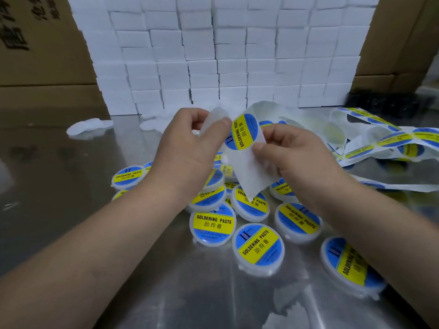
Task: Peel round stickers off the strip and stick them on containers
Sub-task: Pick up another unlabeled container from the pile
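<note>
Twelve or so labelled containers (257,248) lie in a loose, overlapping pile on the steel table (71,233), directly below the hands. Each shows a blue-and-yellow "SOLDERING PASTE" label on its lid. This portion of the job is judged complete.

Work in hand: the left hand (183,148) grips what appears to be a blank container (215,118), held on edge between thumb and curled fingers. The right hand (292,157) pinches the backing strip (247,176) just beside the next round sticker (244,132), which sits between the two hands, above the pile. The sticker looks partly lifted from the backing. It is not yet on the blank container.

Work remaining: a long tangled run of strip (380,138) lies at the far right, carrying many unpeeled stickers. A few unlabelled white containers (90,125) rest at the far left, and more appear behind the hands. A substantial quantity is therefore judged outstanding.

Clearances:
- Far side: closed off by a wall of stacked white boxes (225,55), flanked by cardboard cartons (35,43).
- Right side: occupied by the loose strip, which can snag a moving wrist.
- Left side and near centre: bare steel, giving room to set down finished units.
- Near right: one labelled container lies close to a dark band that may be the table edge; this cannot be confirmed.
</note>
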Available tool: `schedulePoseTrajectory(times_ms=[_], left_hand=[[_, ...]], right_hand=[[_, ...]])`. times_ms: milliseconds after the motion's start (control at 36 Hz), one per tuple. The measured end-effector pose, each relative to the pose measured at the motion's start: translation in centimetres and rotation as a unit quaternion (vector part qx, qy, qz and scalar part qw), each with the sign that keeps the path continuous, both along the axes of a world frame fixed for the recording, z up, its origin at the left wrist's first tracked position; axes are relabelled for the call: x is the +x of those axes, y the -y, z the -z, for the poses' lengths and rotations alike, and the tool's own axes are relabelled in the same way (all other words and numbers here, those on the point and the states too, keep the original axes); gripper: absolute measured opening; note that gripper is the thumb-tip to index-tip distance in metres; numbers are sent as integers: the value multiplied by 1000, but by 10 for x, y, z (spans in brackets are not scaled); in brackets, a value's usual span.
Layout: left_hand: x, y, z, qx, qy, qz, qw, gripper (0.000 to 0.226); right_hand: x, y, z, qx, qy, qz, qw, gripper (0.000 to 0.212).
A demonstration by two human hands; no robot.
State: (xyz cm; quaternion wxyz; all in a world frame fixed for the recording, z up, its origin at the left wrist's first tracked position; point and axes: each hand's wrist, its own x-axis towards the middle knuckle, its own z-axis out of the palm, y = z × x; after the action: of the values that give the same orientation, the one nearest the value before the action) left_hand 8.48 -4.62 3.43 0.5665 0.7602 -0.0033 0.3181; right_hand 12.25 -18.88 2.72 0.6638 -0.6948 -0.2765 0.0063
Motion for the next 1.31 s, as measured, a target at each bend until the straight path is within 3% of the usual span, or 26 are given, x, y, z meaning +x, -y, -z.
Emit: schedulePoseTrajectory(times_ms=[139, 278, 444, 639, 750, 861, 1000, 1167, 1250, 1306], left_hand=[[-3, -4, 7, 59, 8, 11, 998, 15], [-8, -7, 9, 120, 9, 49, 991, 38], [-14, -4, 8, 253, 26, -43, 966, 23], [-14, 4, 10, 358, 11, -104, 928, 41], [-14, 3, 11, 346, 28, -99, 933, 39], [-12, 0, 11, 322, 17, -91, 942, 24], [-7, -4, 7, 152, -10, -75, 986, 11], [-4, -14, 0, 52, 12, -131, 990, 14], [-4, -16, -1, 49, 14, -144, 988, 16], [-5, -14, 1, 73, 11, -145, 987, 13]], right_hand=[[-1, 0, 0, 1, 12, -23, 1000, 35], [-1, 0, 1, 8, 31, -19, 999, 36], [-3, -2, 2, 6, 57, -26, 998, 36], [-2, -3, 5, -2, 81, -21, 996, 37], [-1, -3, 6, -23, 99, -11, 995, 39], [0, -3, 7, -37, 113, 4, 993, 36], [3, -2, 7, -71, 110, 29, 991, 39], [5, 0, 6, -66, 97, 91, 989, 36], [8, 1, 6, -51, 102, 139, 984, 33], [8, 2, 7, -47, 123, 163, 978, 42]])
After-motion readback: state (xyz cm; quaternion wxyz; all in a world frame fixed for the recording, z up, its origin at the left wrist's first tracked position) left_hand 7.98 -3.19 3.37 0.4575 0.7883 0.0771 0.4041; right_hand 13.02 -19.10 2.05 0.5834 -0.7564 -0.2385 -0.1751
